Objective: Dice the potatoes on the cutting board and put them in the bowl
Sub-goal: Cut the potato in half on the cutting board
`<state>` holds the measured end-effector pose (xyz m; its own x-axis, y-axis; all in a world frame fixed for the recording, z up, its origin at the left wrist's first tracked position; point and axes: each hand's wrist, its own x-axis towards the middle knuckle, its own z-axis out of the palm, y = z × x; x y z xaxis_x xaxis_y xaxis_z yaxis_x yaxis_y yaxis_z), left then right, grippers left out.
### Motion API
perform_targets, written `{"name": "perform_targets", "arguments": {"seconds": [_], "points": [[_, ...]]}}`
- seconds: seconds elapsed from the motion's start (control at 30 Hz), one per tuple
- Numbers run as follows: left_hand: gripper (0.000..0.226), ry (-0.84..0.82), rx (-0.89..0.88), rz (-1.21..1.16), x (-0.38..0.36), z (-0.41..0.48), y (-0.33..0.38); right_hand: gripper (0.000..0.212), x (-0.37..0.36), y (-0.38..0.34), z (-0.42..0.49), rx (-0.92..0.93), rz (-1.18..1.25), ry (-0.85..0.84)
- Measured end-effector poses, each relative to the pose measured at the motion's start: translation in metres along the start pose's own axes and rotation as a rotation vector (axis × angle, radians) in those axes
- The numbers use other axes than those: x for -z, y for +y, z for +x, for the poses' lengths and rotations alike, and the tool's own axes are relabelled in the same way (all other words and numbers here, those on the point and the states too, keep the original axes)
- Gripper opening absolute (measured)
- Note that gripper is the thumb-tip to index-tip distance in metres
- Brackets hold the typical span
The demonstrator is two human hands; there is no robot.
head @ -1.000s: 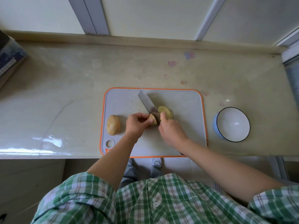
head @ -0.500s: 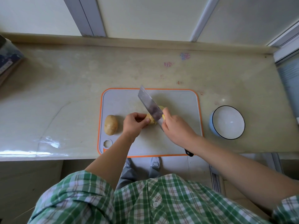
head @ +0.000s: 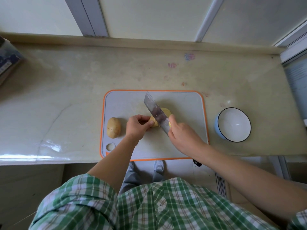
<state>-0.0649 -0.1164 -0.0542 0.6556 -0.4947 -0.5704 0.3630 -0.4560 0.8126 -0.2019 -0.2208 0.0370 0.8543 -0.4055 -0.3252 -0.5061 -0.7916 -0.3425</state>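
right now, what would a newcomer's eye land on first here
The broad knife stands out, gripped by the right hand over a partly cut potato that the left hand holds mid-board. A whole potato lies on the cutting board to the left; an empty white bowl sits off it to the right.

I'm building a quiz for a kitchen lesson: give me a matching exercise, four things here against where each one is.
Things: 1 whole potato; 2 bowl; 3 knife; 4 cut potato.
Places: A in the right hand; B left end of the cutting board; C held by the left hand; D on the counter, right of the board.
Pairs: 1-B, 2-D, 3-A, 4-C.
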Motion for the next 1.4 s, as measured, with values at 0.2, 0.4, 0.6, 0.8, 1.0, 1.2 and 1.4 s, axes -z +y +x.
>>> {"name": "perform_targets", "arguments": {"seconds": [0.2, 0.4, 0.6, 0.8, 1.0, 1.2, 1.4], "points": [[0.013, 0.012, -0.004, -0.016, -0.001, 0.001, -0.002, 0.024, -0.004, -0.007, 0.009, 0.01, 0.038, -0.025], [0.014, 0.036, 0.027, -0.038, -0.002, 0.002, 0.0, 0.032, -0.015, -0.012, 0.021, -0.022, 0.001, -0.054], [0.016, 0.022, 0.034, -0.04, 0.0, -0.001, 0.002, 0.038, -0.036, -0.016, 0.033, -0.081, -0.058, -0.084], [0.016, -0.014, -0.038, 0.056, 0.002, -0.006, 0.007, 0.027, -0.046, 0.0, 0.033, -0.114, -0.012, 0.022], [0.018, 0.185, -0.182, 0.249, 0.019, -0.007, 0.016, 0.02, -0.028, 0.004, 0.041, -0.022, 0.156, 0.092], [0.022, 0.333, -0.305, 0.642, 0.021, -0.002, 0.03, 0.012, 0.001, 0.015, 0.045, -0.125, 0.391, 0.246], [0.039, 0.33, -0.6, 0.989, 0.005, -0.007, 0.025, 0.01, 0.007, 0.048, 0.028, -0.359, 0.539, 0.257]]}}
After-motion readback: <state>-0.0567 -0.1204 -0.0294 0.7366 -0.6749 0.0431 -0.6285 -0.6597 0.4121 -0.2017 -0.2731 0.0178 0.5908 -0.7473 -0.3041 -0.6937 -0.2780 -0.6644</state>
